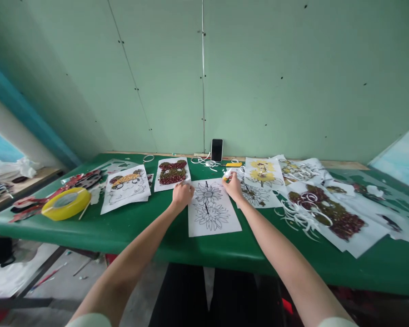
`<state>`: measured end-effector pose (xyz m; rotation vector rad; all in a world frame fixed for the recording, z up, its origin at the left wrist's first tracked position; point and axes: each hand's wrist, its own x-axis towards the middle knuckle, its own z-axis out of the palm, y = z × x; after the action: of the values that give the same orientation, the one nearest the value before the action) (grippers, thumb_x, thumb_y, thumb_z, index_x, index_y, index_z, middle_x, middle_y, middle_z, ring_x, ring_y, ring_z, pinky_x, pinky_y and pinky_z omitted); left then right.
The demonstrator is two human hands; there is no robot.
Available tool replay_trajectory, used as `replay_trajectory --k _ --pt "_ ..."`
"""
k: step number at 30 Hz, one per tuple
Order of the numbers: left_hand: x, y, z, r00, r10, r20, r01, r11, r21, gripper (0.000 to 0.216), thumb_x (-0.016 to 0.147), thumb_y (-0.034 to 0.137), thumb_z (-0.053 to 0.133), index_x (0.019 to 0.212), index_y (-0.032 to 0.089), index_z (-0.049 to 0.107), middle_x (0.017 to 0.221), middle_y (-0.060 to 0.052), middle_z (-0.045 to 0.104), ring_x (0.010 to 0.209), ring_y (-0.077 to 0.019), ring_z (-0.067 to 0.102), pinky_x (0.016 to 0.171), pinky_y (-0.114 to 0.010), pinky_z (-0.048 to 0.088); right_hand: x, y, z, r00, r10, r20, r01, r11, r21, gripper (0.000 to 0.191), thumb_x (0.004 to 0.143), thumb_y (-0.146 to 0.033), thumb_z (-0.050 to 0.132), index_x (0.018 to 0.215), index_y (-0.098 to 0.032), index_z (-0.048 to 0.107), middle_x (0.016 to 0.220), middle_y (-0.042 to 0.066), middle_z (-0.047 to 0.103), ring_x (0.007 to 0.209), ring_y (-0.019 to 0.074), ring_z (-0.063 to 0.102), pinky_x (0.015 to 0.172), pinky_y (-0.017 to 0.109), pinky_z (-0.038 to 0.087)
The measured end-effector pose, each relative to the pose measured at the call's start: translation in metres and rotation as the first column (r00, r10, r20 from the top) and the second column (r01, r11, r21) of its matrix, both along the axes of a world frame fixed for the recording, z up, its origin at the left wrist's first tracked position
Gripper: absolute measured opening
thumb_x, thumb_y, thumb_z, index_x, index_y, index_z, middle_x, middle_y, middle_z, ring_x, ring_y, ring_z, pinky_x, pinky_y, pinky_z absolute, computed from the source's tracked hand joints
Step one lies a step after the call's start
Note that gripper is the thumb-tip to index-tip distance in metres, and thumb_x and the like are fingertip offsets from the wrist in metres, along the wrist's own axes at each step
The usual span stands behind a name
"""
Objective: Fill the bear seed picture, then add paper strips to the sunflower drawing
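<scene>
A white sheet with two black line-drawn flowers lies on the green table in front of me. My left hand rests closed on the sheet's upper left corner, its fingers curled under. At the sheet's upper right corner my right hand is closed round a small white tube with a yellow tip. Both forearms reach out from the bottom of the view.
A large yellow tape roll sits at the left. Bear pictures lie left of the sheet, yellow flower pictures and paper scraps to the right. A phone leans on the green wall; a yellow cutter lies near it.
</scene>
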<state>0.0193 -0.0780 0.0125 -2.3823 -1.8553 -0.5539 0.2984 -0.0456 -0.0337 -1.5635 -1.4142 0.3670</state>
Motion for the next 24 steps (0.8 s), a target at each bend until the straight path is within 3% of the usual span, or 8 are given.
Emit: replay_trajectory --k 4,10,13,17,24 --pt "0.017 0.013 0.007 1.000 0.022 -0.014 -0.022 0.999 0.035 0.041 0.103 0.025 0.050 0.076 0.018 0.080 0.088 -0.017 0.078 0.117 -0.0357 0.066 0.105 -0.047 0.052 0.005 -0.006 0.001 1.000 0.019 0.006 -0.019 1.000 -0.004 0.045 0.085 -0.044 0.068 0.121 -0.022 0.054 0.107 0.012 0.078 0.081 0.0279 0.073 0.069 0.035 0.054" --pt "0.036 0.027 -0.009 0.993 -0.104 0.046 0.100 0.991 0.091 0.032 0.103 0.022 0.049 0.100 0.017 0.081 0.112 -0.016 0.079 0.119 -0.0352 0.063 0.111 -0.053 0.050 0.003 -0.013 0.003 0.997 0.039 0.069 -0.038 0.999 -0.016 0.035 0.087 -0.037 0.069 0.116 -0.024 0.056 0.101 0.009 0.078 0.082 0.0268 0.074 0.071 0.034 0.054" --pt "0.033 0.033 -0.020 0.966 -0.198 0.169 0.188 0.979 0.073 0.032 0.100 0.021 0.052 0.114 0.018 0.081 0.127 -0.015 0.078 0.129 -0.0355 0.062 0.115 -0.056 0.050 -0.001 -0.017 0.005 0.994 0.064 0.092 -0.063 0.998 -0.009 0.028 0.088 -0.036 0.069 0.112 -0.025 0.058 0.102 0.009 0.079 0.082 0.0259 0.074 0.070 0.033 0.054" --pt "0.022 0.038 -0.024 0.908 -0.287 0.305 0.298 0.955 0.012 0.036 0.097 0.021 0.056 0.124 0.018 0.080 0.137 -0.015 0.075 0.134 -0.0327 0.064 0.118 -0.050 0.053 -0.005 -0.022 0.009 0.989 0.103 0.107 -0.100 0.994 -0.035 0.027 0.090 -0.039 0.069 0.110 -0.025 0.060 0.105 0.008 0.079 0.079 0.0251 0.073 0.066 0.032 0.053" --pt "0.017 0.035 -0.018 0.862 -0.379 0.336 0.425 0.902 -0.072 0.035 0.100 0.020 0.057 0.125 0.017 0.080 0.142 -0.015 0.074 0.139 -0.0316 0.065 0.121 -0.043 0.051 -0.004 -0.024 0.008 0.991 0.073 0.111 -0.068 0.996 -0.049 0.027 0.089 -0.037 0.072 0.110 -0.025 0.060 0.102 0.007 0.080 0.078 0.0250 0.073 0.066 0.032 0.053"
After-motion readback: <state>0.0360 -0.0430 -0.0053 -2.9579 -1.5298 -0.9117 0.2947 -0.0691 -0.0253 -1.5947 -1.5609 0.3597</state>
